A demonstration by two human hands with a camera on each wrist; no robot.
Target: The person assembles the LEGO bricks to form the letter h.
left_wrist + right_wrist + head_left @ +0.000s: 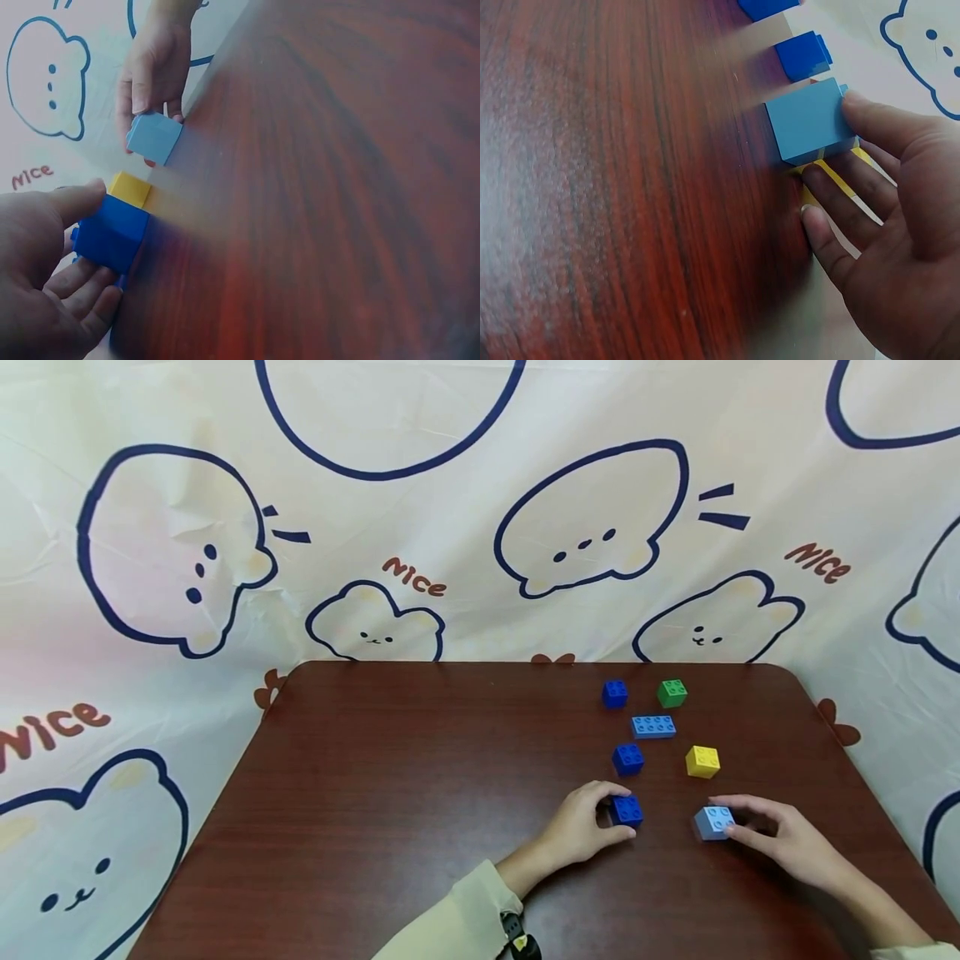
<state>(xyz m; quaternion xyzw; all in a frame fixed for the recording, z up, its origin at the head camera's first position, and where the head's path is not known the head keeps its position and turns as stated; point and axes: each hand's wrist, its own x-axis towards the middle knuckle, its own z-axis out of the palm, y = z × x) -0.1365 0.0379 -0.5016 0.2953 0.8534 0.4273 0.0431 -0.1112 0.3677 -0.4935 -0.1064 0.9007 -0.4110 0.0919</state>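
On the near right part of the table, my left hand [581, 827] holds a dark blue building block [627, 811] between thumb and fingers. Studs show on the block's top. To its right, my right hand [780, 839] pinches a light blue block [715, 822], thumb on the near side and fingers on the far side. The left wrist view shows the held dark blue block [111, 234] close up, with the light blue block [155, 138] beyond it. In the right wrist view the light blue block [812, 121] partly covers a yellow block.
Beyond the hands stand a yellow block [702, 762], a dark blue block [628, 759], a longer blue block [653, 727], another dark blue block [615, 694] and a green block [672, 693]. The brown table [420, 760] ends at a printed white cloth [465, 527].
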